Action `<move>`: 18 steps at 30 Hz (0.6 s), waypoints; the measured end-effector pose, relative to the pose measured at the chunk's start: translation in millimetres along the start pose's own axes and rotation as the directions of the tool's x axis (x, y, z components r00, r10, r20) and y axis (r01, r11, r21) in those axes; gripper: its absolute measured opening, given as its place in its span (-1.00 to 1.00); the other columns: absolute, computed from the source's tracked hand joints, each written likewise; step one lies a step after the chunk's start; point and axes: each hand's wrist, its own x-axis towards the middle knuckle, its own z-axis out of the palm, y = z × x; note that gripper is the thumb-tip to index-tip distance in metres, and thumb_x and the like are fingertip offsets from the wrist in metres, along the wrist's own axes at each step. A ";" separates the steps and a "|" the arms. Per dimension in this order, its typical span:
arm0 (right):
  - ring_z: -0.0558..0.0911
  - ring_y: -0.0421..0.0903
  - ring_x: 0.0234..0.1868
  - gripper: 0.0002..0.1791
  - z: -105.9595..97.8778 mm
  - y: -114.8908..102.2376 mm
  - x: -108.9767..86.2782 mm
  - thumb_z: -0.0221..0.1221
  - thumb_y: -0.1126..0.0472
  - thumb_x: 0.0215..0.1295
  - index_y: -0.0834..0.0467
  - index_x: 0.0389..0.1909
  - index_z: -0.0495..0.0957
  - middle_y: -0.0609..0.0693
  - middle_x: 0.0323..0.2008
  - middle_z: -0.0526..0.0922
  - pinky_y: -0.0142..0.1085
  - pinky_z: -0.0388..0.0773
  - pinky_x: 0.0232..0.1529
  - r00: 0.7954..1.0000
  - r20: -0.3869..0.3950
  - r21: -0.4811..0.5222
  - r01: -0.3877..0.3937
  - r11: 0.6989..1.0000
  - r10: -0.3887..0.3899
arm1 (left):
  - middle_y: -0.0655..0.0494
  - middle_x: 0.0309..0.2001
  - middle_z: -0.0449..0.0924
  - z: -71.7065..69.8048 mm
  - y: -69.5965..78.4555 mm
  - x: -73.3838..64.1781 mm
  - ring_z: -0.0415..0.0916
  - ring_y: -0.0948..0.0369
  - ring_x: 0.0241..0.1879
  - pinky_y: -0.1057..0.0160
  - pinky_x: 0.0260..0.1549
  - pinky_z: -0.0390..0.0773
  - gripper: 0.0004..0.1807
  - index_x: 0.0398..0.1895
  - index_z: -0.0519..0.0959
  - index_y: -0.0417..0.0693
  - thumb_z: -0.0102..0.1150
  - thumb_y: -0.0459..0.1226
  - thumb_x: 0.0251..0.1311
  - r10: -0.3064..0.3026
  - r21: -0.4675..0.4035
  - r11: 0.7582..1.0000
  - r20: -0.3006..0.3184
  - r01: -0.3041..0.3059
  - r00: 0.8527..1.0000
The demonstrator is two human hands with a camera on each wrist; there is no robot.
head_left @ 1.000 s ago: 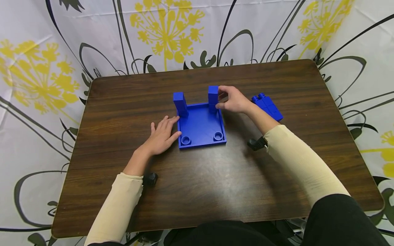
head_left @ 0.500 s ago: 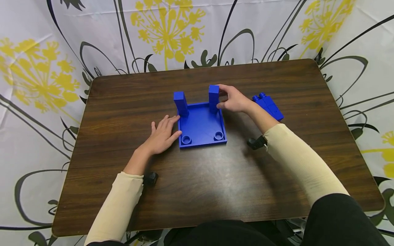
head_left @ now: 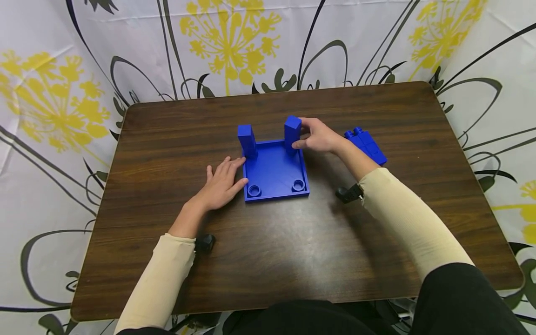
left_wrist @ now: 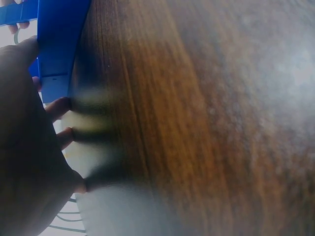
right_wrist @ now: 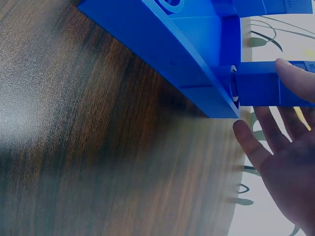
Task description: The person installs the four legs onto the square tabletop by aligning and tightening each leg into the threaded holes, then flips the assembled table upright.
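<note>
A blue square tray-like base (head_left: pixel 274 172) lies on the table with its raised rim upward. Two blue square posts stand at its far corners, and round sockets show at the two near corners. My right hand (head_left: pixel 319 135) grips the far-right post (head_left: pixel 292 132) between thumb and fingers. In the right wrist view this post (right_wrist: pixel 258 83) sits at its corner socket, with the thumb across one face. My left hand (head_left: pixel 218 187) lies with spread fingers against the base's left side, near the far-left post (head_left: pixel 247 139). The left wrist view shows the fingers at the base's outer wall (left_wrist: pixel 56 59).
Two more blue posts (head_left: pixel 366 146) lie side by side to the right, beyond my right forearm. The brown wood-grain table (head_left: pixel 268 260) reaches to a flower-patterned cloth (head_left: pixel 372 42) at the back and sides.
The far-right post has turned in my right hand, so that one of its edges now faces forward. The base and my left hand stay in place.
</note>
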 end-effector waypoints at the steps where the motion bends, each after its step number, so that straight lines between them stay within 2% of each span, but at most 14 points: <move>1: 0.48 0.12 0.23 -0.40 0.5 0.0 0.2 0.35 0.31 0.19 0.25 0.25 0.41 0.19 0.17 0.53 -0.02 0.36 0.25 1.000 -0.007 -0.026 0.001 1.000 -0.001 | 0.00 0.53 -0.06 0.2 -0.2 -0.1 -0.34 -0.04 0.53 -0.44 0.22 -0.44 -0.29 0.57 -0.10 0.22 -0.27 0.18 0.46 0.000 0.000 1.000 0.000 0.000 1.000; 5: 0.48 0.13 0.19 -0.41 3.1 -0.2 0.9 0.39 0.21 0.17 0.24 0.21 0.43 0.18 0.11 0.56 0.03 0.32 0.25 0.999 -0.040 -0.117 0.019 0.993 -0.024 | 0.02 0.53 -0.06 0.6 0.5 -0.3 -0.34 -0.03 0.53 -0.43 0.23 -0.43 -0.29 0.57 -0.10 0.22 -0.27 0.18 0.46 -0.003 0.002 1.000 0.000 0.003 1.000; 9: 0.49 0.14 0.17 -0.41 4.9 0.8 0.5 0.41 0.18 0.15 0.25 0.17 0.43 0.18 0.08 0.56 0.05 0.34 0.22 0.998 -0.062 -0.156 0.024 0.987 -0.034 | 0.03 0.54 -0.07 1.2 1.2 0.1 -0.34 -0.02 0.53 -0.43 0.23 -0.43 -0.29 0.57 -0.10 0.22 -0.28 0.19 0.46 -0.005 0.004 1.000 0.004 0.005 1.000; 13: 0.47 0.12 0.19 -0.45 4.4 2.5 0.7 0.43 0.25 0.10 0.24 0.09 0.45 0.16 0.04 0.57 0.05 0.30 0.25 0.995 -0.078 -0.157 0.052 0.986 -0.065 | 0.03 0.54 -0.07 1.5 1.2 0.5 -0.35 -0.02 0.53 -0.43 0.23 -0.45 -0.28 0.57 -0.11 0.22 -0.28 0.19 0.46 -0.002 0.000 1.000 0.006 0.002 1.000; 18: 0.51 0.09 0.15 -0.53 5.0 2.2 0.8 0.39 0.33 0.12 0.26 0.03 0.46 0.16 0.00 0.58 0.00 0.33 0.24 0.992 -0.081 -0.101 0.084 0.991 -0.093 | 0.04 0.54 -0.07 1.8 0.2 0.4 -0.35 -0.02 0.53 -0.43 0.22 -0.45 -0.28 0.57 -0.10 0.21 -0.29 0.19 0.47 -0.001 -0.001 1.000 0.000 0.001 1.000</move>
